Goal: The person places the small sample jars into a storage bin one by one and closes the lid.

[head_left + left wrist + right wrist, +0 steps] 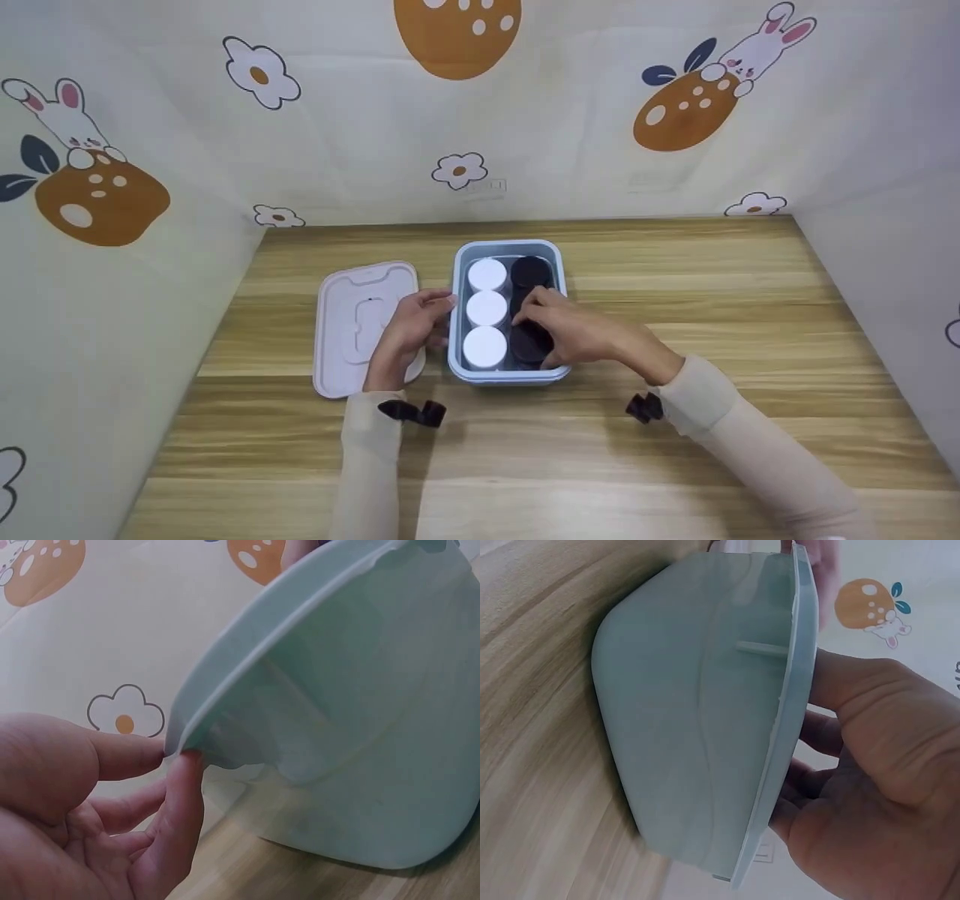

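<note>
A light blue plastic box (507, 377) holds a column of white-topped round containers (487, 308) on its left and black-topped round containers (531, 271) on its right. My left hand (414, 321) pinches the box's left rim between thumb and finger; the left wrist view shows this pinch at the rim's corner. From the right side my right hand (574, 326) reaches over the rim, its thumb and fingers around the nearest black-topped container (529, 343). In the right wrist view the box wall (682, 705) hides the fingertips.
Left of the box a pale lid (334, 337) with a moulded handle lies flat, partly beneath my left hand. The box stands on a wood-grain table (675, 300). Behind it and at both sides hangs a printed cloth (555, 97) with rabbits, flowers and orange fruit.
</note>
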Tool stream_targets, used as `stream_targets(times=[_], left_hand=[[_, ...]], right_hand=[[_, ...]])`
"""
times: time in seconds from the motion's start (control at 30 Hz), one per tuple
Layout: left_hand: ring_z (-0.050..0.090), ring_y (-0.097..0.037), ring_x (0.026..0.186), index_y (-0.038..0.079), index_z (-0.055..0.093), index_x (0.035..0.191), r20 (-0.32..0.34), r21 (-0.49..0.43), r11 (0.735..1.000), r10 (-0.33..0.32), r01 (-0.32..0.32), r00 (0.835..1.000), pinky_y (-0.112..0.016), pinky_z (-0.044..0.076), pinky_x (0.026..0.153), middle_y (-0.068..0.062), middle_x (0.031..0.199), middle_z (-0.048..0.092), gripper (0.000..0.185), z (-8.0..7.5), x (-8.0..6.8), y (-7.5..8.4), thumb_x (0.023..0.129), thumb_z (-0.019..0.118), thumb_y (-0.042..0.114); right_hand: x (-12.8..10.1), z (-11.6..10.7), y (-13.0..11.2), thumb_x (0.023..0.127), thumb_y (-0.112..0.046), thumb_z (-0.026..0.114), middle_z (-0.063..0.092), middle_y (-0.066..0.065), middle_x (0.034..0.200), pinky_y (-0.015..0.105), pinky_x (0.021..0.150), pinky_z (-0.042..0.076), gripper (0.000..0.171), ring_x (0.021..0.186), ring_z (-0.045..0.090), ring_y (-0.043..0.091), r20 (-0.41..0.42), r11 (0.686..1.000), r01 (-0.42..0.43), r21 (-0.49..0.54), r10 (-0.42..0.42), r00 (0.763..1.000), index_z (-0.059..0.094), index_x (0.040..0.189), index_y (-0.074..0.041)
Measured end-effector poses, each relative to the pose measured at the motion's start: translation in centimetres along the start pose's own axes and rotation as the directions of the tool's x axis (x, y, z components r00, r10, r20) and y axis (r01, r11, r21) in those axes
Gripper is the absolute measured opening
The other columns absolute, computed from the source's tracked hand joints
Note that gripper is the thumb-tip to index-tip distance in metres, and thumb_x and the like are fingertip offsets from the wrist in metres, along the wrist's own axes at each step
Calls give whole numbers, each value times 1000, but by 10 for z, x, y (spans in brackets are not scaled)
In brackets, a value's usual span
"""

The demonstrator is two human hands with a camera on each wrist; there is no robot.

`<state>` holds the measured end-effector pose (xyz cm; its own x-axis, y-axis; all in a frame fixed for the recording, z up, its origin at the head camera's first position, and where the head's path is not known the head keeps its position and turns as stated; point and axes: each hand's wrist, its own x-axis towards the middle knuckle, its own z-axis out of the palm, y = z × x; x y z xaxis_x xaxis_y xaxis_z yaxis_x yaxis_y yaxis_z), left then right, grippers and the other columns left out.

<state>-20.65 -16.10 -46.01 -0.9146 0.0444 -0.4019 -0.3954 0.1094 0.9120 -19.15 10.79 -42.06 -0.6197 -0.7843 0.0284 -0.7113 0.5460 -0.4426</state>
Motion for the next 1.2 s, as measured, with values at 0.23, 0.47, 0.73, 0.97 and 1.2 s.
stream_targets(times=[0.23,0.47,0.73,0.97,1.2], left_hand=[[68,-14,80,4,55,138,-9,8,1000,6,-6,1000,-25,54,57,-14,116,70,42,1,-2,0,100,59,21],[68,-14,74,4,56,137,-19,36,999,23,-22,1000,-26,55,55,-13,110,71,41,1,-4,0,100,59,21],[67,-16,74,3,61,132,-77,77,995,74,-68,994,-34,59,61,-14,109,69,40,3,-7,0,101,60,28],[68,-29,98,6,55,141,-169,149,973,201,-177,965,-37,61,75,-24,119,66,43,-21,-21,-2,104,53,27],[66,-39,114,2,50,145,-263,352,917,290,-188,920,-40,58,88,-27,126,64,48,-54,-34,-9,103,55,24]], right_hand=[[1,0,-2,64,-9,91,47,23,127,51,103,45,62,118,46,40,9,1000,0,-18,0,1000,65,119,0],[1,-3,-5,76,-17,86,50,19,129,51,106,43,53,122,48,35,12,994,-60,96,59,998,66,122,-2],[10,14,-32,96,-15,67,53,24,138,51,111,44,51,133,50,38,-266,835,7,550,167,949,51,141,2],[23,35,-67,99,-12,62,44,27,151,50,116,38,59,144,40,39,-266,606,36,794,294,918,38,149,5],[37,47,-92,94,-16,70,35,21,160,46,119,35,74,151,29,34,-203,540,11,841,297,933,31,154,3]])
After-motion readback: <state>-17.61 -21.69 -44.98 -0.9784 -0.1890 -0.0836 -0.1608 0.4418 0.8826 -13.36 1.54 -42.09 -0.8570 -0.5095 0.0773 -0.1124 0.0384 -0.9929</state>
